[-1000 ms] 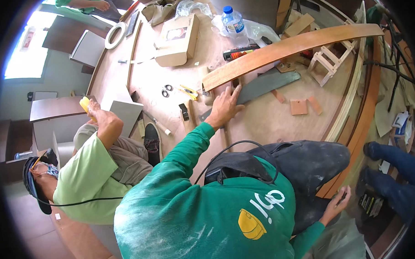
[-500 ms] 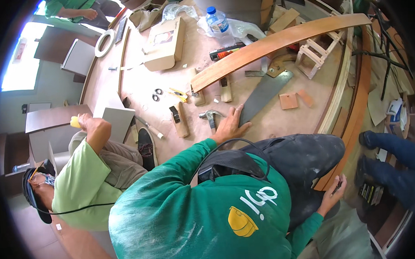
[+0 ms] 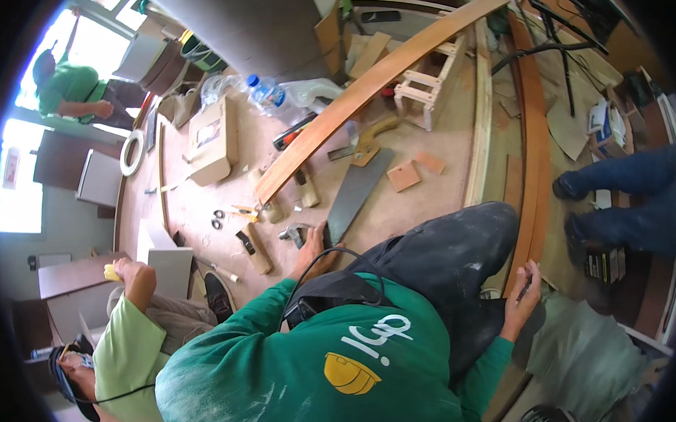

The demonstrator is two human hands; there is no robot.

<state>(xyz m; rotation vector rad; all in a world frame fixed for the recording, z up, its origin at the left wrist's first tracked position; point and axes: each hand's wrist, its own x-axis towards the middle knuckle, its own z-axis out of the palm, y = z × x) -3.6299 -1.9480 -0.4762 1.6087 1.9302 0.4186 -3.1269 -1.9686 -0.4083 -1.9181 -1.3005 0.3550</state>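
My left hand (image 3: 312,250) reaches to the board work surface (image 3: 438,192), fingers apart beside a claw hammer (image 3: 293,233) and at the tip of a handsaw (image 3: 358,186); a black cable crosses it. My right hand (image 3: 521,294) is low at the right, closed on a dark slim object by a long curved timber strip (image 3: 530,204). Nearby lie two wooden planes (image 3: 256,252), a yellow cutter (image 3: 245,210), black rings (image 3: 218,221) and two small square wood pieces (image 3: 404,176).
A long curved plank (image 3: 378,87) crosses above a small wooden frame (image 3: 420,96). A cardboard box (image 3: 210,145) and water bottle (image 3: 271,100) sit behind. A co-worker (image 3: 130,330) crouches left; another (image 3: 73,94) stands upper left. Someone's legs (image 3: 620,201) are at right.
The view has swung, shifting things left. My left hand has moved down from by the plank to the saw tip; my right hand has risen slightly. The upper-left co-worker shows more.
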